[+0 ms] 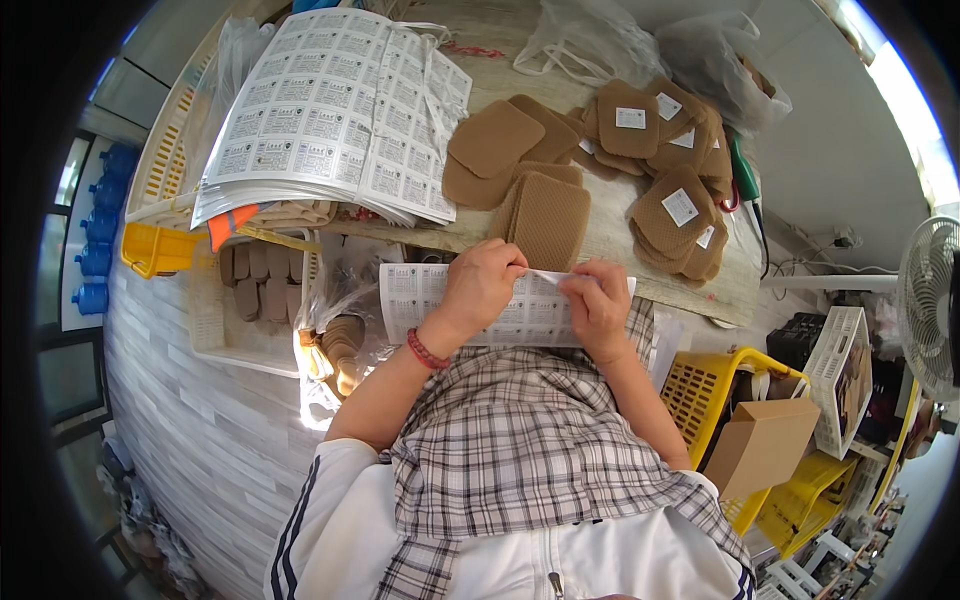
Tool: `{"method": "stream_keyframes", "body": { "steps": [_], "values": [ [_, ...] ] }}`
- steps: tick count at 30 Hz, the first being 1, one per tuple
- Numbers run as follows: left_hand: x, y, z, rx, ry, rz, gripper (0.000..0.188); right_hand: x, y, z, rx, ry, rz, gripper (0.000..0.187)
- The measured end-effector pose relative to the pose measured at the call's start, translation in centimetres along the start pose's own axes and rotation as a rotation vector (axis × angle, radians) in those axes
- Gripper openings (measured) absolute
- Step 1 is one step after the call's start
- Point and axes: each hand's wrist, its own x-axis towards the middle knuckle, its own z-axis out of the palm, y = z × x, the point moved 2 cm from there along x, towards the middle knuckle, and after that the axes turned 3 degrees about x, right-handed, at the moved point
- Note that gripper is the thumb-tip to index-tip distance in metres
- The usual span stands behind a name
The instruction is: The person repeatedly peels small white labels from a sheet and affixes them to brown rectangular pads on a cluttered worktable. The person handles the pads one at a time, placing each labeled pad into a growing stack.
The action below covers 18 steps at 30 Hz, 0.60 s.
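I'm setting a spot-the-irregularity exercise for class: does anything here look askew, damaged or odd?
The stack of label sheets looks odd: its right side is rumpled, unlike the flatter left. The labelled brown pads lie in skewed piles. The held label sheet curls at its far edge, probably just from handling.

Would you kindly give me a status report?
Left hand, right hand: pinching label sheet near upper edge. Sheet above plaid apron. Brown pads just beyond, none covering sheet.
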Motion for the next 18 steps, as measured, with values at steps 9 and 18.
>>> {"method": "stream_keyframes", "body": {
  "steps": [9,18],
  "values": [
    [0.4,0.6,-0.6,0.169,0.021,0.157,0.004,1.8,0.8,-2.1,0.826,0.233,0.725,0.004],
    [1.4,0.6,1.1,0.214,0.094,0.362,0.009,5.1,6.7,2.9,0.604,-0.009,0.847,0.008]
  ]
}}
